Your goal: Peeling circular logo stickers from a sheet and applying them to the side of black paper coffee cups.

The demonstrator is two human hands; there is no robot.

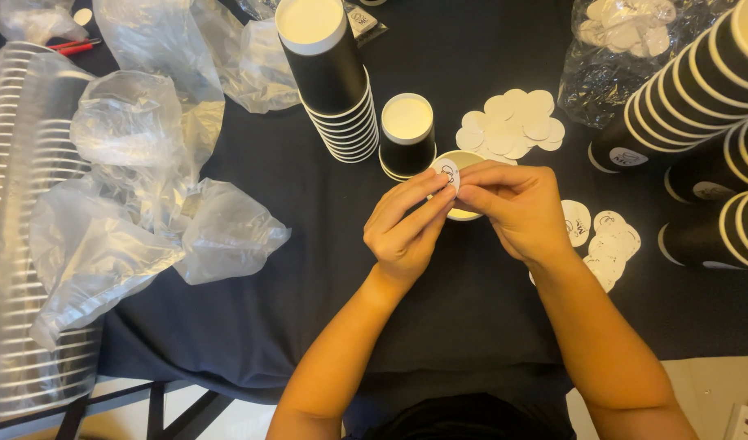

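Mid-desk, left hand [407,228] and right hand [517,208] pinch a flimsy round sticker [448,173] by its edges, over a light paper cup [464,159].

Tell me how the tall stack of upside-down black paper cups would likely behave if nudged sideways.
The tall stack of black cups looks light and narrow-based, so it would probably tip rather than slide. On the dark tablecloth it may catch, and the nested cups could separate.

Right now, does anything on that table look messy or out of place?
Somewhat. Crumpled clear plastic bags sprawl over the dark tablecloth at left, and round white stickers lie in loose heaps. The cup stacks look tidy; nothing seems spilled.
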